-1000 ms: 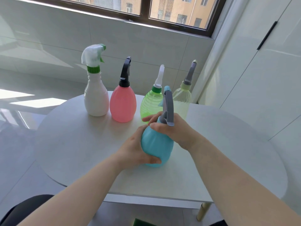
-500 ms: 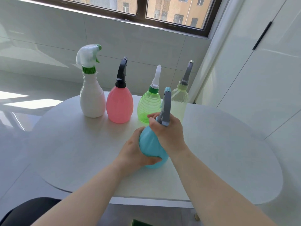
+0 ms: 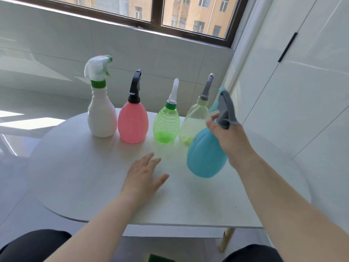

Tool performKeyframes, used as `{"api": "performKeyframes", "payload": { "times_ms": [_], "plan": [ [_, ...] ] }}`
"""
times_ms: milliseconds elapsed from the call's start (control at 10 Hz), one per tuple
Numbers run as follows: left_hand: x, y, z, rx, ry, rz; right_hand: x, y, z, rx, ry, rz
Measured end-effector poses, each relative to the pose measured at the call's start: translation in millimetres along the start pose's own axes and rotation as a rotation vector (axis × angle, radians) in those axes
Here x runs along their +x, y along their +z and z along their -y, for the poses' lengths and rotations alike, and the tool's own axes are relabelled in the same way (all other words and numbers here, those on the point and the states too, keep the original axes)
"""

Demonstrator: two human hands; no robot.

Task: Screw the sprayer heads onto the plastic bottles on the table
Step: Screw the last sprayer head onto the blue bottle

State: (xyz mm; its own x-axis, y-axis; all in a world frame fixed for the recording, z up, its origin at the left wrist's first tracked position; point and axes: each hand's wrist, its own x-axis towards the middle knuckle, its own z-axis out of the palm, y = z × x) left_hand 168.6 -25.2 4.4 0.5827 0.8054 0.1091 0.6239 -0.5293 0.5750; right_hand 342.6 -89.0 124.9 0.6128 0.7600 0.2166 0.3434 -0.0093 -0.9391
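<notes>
From the head view, the right hand (image 3: 229, 140) is curled round the neck of the blue bottle (image 3: 204, 157), just under its grey sprayer (image 3: 225, 108). The fingers wrap the collar, and the bottle hangs from that grip alone. It is tilted, base toward the person's left and sprayer leaning right, and appears to be clear of the table (image 3: 85, 176), near the right end of the row.

The left hand (image 3: 142, 176) is open, fingers straight and spread, palm down, low over the tabletop in front of the row. It holds nothing. Whether it touches the surface cannot be told.

Behind it four bottles stand upright side by side: the white bottle (image 3: 102, 118), the pink bottle (image 3: 132, 125), the green bottle (image 3: 166, 127) and the clear bottle (image 3: 192, 123), which is partly hidden by the blue one. Each has a sprayer on its neck, and no loose head shows on the table.

Judging from this, the screwing itself looks finished on the blue bottle, and the step in hand is setting it down with the others. The task seems close to its end.

The next move calls for bringing the bottle upright and lowering its base onto the bare tabletop just to the right of the clear bottle without knocking it. It is light and round-bellied, so a flat landing before release would keep it from rocking.
</notes>
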Motion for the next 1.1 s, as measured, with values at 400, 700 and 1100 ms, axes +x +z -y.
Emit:
{"api": "performKeyframes", "payload": {
  "times_ms": [400,700,1100],
  "plan": [
    [4,9,-1,0.175,-0.016,0.027,71,-42,-39,-0.075,0.060,-0.250],
    [5,10,-1,0.197,-0.025,0.012,93,-35,-60,-0.076,0.070,-0.230],
    [4,10,-2,0.219,-0.039,0.006,97,-38,-78,-0.203,0.120,-0.132]
  ]
}}
